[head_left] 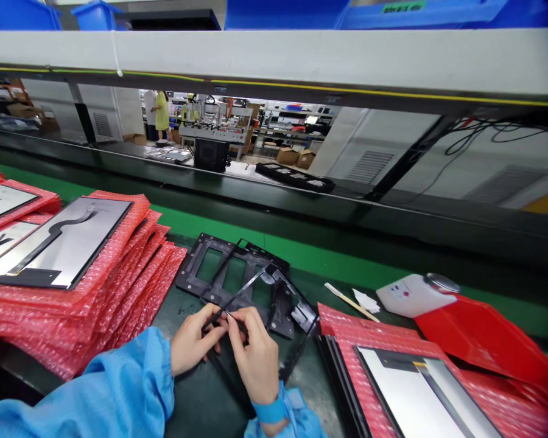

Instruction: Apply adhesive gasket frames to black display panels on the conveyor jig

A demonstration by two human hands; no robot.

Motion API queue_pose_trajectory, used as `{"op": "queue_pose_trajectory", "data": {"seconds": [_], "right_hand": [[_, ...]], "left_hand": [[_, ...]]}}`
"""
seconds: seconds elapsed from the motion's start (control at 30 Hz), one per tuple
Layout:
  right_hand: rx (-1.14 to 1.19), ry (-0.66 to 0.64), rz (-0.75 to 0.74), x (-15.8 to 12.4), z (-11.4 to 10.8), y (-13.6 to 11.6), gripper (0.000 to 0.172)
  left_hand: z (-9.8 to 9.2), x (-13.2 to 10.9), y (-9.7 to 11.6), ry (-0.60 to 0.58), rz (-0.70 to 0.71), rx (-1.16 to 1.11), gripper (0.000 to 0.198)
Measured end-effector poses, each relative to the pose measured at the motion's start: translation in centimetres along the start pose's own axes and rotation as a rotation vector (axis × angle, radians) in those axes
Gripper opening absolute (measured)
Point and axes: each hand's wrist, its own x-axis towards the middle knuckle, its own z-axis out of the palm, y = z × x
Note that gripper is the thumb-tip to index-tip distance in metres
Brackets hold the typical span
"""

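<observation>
Both my hands are at the middle of the bench, close together. My left hand [197, 339] pinches the near corner of a thin black frame [246, 286], which is tilted up off the bench. Against the same corner, my right hand [256, 353] presses thumb and forefinger together; any small piece between the fingertips is too small to make out. Behind the hands lies a black fixture plate [189, 277] with rectangular openings, partly covered by the frame. A blue band circles my right wrist.
Display panels [80, 228] on red bubble bags [119, 298] are piled at left. At right, another display panel [402, 389] lies on red bubble wrap, beside a white bottle [404, 295], a red bin [479, 334] and a thin stick [351, 301]. A shelf [274, 58] spans overhead.
</observation>
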Motion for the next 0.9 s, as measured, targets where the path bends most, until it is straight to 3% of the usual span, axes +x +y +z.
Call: {"op": "queue_pose_trajectory", "data": {"seconds": [0.27, 0.63, 0.9], "right_hand": [[-0.018, -0.022, 0.002, -0.1, 0.3, 0.3, 0.015], [-0.071, -0.028, -0.046, -0.1, 0.5, 0.6, 0.016], [-0.09, 0.044, -0.045, 0.0, 0.1, 0.4, 0.016]], "left_hand": [[0.1, -0.2, 1.5, 0.013, 0.111, 0.088, 0.033], [0.2, -0.4, 1.0, -0.008, 0.12, 0.064, 0.032], [0.3, -0.2, 1.1, -0.022, 0.106, 0.021, 0.032]]}}
